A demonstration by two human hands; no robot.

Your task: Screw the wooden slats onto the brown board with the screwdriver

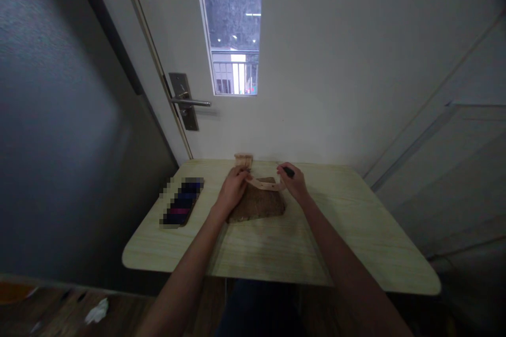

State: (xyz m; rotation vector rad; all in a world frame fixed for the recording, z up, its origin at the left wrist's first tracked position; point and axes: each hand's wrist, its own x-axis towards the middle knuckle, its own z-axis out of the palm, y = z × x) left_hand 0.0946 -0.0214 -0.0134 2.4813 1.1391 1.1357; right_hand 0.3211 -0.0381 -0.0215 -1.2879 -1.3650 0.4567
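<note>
A pale, curved strip (264, 185) with small dark marks or holes along it bows between my two hands. My left hand (233, 190) is closed on the strip's left end, over the upper left of a brown, rough-edged flat piece (259, 203). In the closed fingers of my right hand (295, 183) is a small tool with a black handle (289, 171); its working end is too small to make out. The strip's right end reaches those fingers, and I cannot tell whether they grip it too. Just beyond my left hand lies a small light-brown piece (243, 160).
The pale wood-grain table (348, 237) has rounded corners and its far edge meets a white door (316, 89). A phone (182, 202), partly blurred out, lies at the table's left. A metal door handle (192, 101) juts out above. Crumpled white paper (97, 310) lies on the floor.
</note>
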